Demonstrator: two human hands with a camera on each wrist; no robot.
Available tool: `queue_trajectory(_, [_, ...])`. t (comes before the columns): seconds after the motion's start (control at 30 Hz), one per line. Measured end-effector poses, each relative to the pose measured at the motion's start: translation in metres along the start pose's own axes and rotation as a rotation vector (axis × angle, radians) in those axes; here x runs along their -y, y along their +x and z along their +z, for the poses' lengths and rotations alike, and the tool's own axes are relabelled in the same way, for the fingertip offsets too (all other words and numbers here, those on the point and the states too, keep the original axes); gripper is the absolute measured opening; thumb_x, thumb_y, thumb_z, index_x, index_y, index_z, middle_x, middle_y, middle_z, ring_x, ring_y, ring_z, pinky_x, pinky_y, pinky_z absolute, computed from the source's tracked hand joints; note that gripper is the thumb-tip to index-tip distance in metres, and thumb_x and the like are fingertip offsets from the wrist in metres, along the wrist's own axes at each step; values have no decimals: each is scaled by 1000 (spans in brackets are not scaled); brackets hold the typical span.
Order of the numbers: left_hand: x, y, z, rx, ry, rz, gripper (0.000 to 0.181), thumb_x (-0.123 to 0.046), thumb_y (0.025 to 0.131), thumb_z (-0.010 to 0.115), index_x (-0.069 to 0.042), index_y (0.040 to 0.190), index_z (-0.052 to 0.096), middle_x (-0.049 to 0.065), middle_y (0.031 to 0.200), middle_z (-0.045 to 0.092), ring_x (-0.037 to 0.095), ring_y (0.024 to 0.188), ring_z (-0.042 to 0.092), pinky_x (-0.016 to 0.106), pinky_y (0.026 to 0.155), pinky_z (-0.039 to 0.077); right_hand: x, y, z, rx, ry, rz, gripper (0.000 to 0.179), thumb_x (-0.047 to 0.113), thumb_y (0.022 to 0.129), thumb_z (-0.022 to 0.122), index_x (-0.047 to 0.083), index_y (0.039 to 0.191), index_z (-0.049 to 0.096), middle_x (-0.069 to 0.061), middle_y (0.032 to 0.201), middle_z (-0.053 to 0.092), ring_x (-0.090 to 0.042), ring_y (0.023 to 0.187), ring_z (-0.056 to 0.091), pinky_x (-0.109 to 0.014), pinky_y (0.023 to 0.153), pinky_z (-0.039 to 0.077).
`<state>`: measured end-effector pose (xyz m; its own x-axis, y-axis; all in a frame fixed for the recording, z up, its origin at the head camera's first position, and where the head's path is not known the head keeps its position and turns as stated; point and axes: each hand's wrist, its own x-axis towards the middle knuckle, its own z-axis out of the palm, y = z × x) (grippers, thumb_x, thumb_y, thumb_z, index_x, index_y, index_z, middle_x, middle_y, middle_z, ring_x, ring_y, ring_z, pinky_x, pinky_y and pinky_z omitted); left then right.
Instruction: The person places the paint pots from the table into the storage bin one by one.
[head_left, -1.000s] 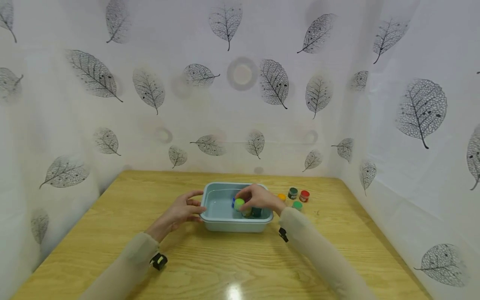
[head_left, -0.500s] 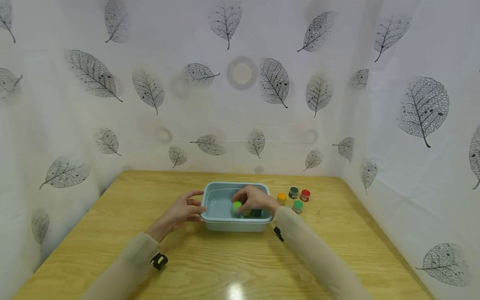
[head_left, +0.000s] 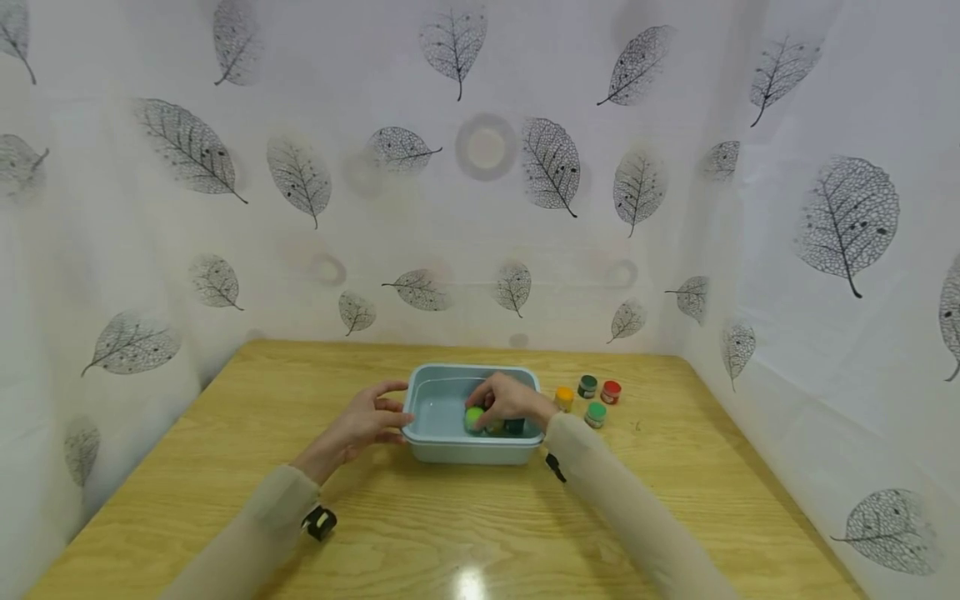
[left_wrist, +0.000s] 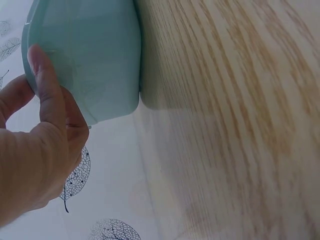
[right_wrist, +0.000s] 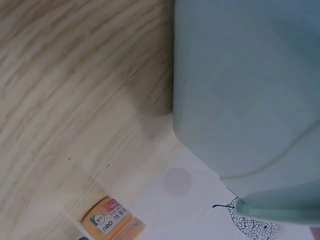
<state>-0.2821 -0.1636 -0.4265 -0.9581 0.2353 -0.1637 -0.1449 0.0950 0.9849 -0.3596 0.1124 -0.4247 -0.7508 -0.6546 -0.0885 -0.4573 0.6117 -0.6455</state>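
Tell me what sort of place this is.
Probably a curtained recording booth: leaf-printed sheeting hangs on three sides of a wooden table, and black wrist devices are in view.

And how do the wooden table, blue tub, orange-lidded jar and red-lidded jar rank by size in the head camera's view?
Largest to smallest:
1. wooden table
2. blue tub
3. orange-lidded jar and red-lidded jar: they look about alike, so I can't rank one above the other.

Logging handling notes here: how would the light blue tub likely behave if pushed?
The light blue tub is probably stiff: its rim looks undistorted where the left hand pinches it. It would likely slide rather than tip, being low and wide.
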Motion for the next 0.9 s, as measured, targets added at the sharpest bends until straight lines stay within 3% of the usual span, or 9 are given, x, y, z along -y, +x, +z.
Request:
queue_trajectory(0.57, [-1,-1,-1,5,15,6,67,-2,88,70,-6,147,38,16,108,53,22,82,63,38,73,63,1,-3,-2,-28,47,11,40,9,77,83,5,115,72,-4,104,73,-11,86,58,-23,75,53])
queue_trajectory(0.8, [0,-1,-1,9,12,16,67,-1,88,70,-5,147,37,15,106,54,21,80,62,37,71,63,-1,-7,-4,-97,160,-9,32,7,85,75,2,117,70,-9,105,72,-12,85,62,-24,74,56])
queue_trajectory(0.9, [1,-1,0,6,6,16,69,0,88,70,-7,148,36,14,105,54,21,80,62,35,69,63,1,-13,-6,-131,274,2,30,9,89,71,0,117,69,-9,105,71,-14,88,64,-28,79,58])
